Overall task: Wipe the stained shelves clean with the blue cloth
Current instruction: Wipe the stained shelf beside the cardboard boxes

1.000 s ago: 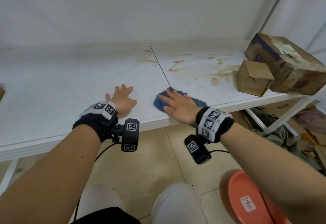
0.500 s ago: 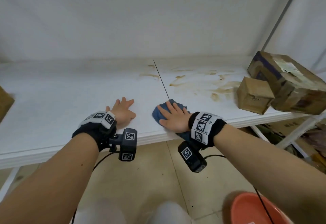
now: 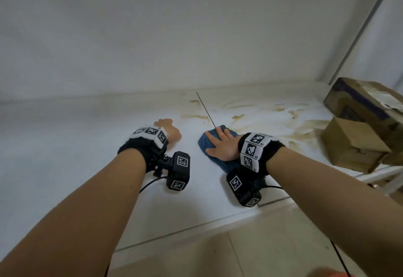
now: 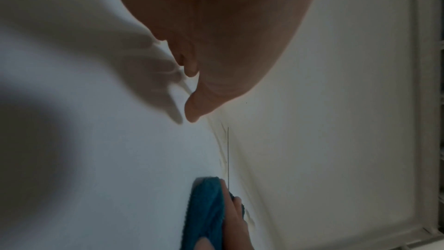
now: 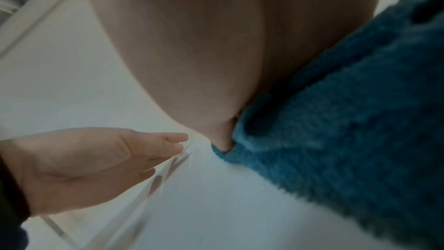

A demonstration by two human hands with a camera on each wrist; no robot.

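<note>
A blue cloth [image 3: 210, 143] lies bunched on the white shelf [image 3: 76, 146], just right of the dark seam between two boards. My right hand [image 3: 222, 143] lies flat on the cloth with straight fingers and presses it down; the right wrist view shows the palm on the fuzzy blue cloth [image 5: 336, 130]. My left hand [image 3: 168, 129] rests flat on the bare shelf to the left of the seam, holding nothing. Brown stains [image 3: 257, 111] smear the shelf beyond the cloth and to its right. The left wrist view shows the cloth [image 4: 206, 210] under the right hand's fingers.
Two cardboard boxes stand at the shelf's right end: a small one [image 3: 353, 148] in front and a larger worn one [image 3: 368, 106] behind it. A white wall closes the back. A shelf post [image 3: 357, 30] rises at the right. Beige floor tiles [image 3: 218, 255] lie below.
Both hands have moved farther back over the shelf, away from the front edge. The right hand has pushed the cloth along the seam toward the stains. The head view has tilted up.
</note>
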